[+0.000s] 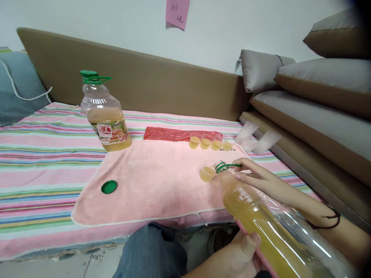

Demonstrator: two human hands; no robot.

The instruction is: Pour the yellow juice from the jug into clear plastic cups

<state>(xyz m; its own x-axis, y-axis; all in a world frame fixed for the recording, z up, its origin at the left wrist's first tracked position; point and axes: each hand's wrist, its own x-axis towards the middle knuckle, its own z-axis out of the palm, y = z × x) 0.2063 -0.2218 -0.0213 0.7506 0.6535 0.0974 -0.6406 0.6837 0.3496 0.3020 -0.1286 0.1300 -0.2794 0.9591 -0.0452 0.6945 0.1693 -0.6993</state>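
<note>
A large clear plastic bottle [261, 220] of yellow liquid lies tilted, its open mouth pointing left. My left hand [243, 251] grips its body from below, thumb on the near side. At the neck, my right hand [252, 172] has its fingers closed on the green handle ring [228, 166]. Right beside the mouth stands a small clear plastic cup [207, 174] with yellow liquid in it; whether liquid is flowing I cannot make out. Behind it is a row of several similar cups [206, 142], also holding yellow liquid. A green bottle cap [109, 187] rests on the pink cloth [150, 181].
A second big bottle [106, 129], capped green and partly full, stands at the left on the striped sheet [52, 162]. Stacked clear cups [266, 142] lean at the right, near piled cushions [315, 112]. A red plastic bag [171, 133] lies behind the row of cups.
</note>
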